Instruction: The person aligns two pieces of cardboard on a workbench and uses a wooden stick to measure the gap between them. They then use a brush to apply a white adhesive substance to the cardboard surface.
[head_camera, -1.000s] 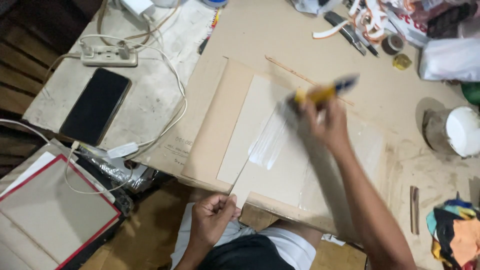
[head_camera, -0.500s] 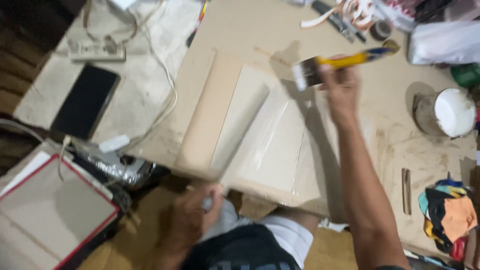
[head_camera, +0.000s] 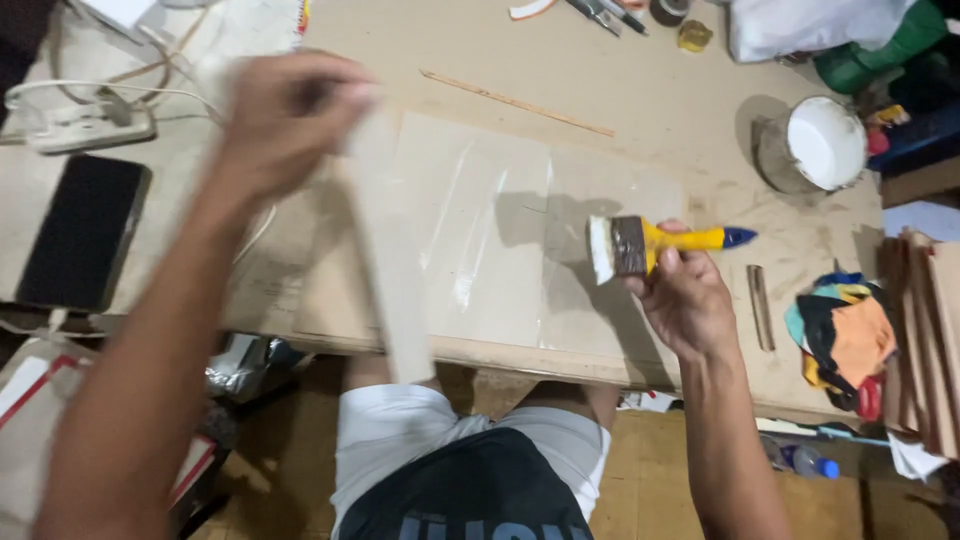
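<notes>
The right hand (head_camera: 688, 300) has a clenched grip on a yellow-handled paintbrush (head_camera: 655, 244), held right of centre with its white-tipped bristles pointing left, above the table (head_camera: 640, 90). The left hand (head_camera: 285, 120), blurred at upper left, grasps the top of a long pale cardboard strip (head_camera: 392, 260) that runs down to the table's near edge. Between the hands lies a glossy, wet-looking board (head_camera: 500, 230). A white-filled pot (head_camera: 815, 145) stands at upper right, a black phone (head_camera: 80, 230) at far left.
</notes>
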